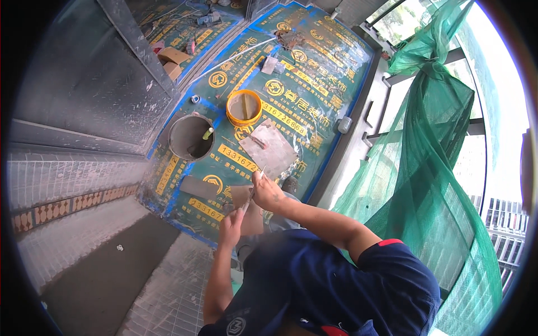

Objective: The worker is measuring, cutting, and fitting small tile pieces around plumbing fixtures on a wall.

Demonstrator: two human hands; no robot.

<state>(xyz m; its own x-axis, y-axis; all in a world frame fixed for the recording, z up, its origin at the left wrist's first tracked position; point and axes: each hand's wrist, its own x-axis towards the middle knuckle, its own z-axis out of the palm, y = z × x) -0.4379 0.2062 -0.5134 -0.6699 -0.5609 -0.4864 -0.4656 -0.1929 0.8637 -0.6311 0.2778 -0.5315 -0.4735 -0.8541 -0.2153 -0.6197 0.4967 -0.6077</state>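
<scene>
My left hand (230, 226) is closed around the lower end of a thin, pale, stick-like tool (247, 203). Further up, my right hand (268, 194) grips the same tool, and a narrow tip pokes out past its fingers. Its exact kind is too small to tell. Below the hands a pinkish-brown flat piece (252, 223) shows, partly covered by them. Just beyond my right hand lies a pale square tile (274, 150) on the floor covering, with a small tool with a reddish handle (258, 142) on it.
A black bucket (171, 147) with a yellow-green handle sticking up inside stands left of a yellow bucket (244, 121). Printed green floor covering (224, 173) spreads around them. Green netting (414, 162) hangs by the windows at right. A dark panel (89, 78) stands at left.
</scene>
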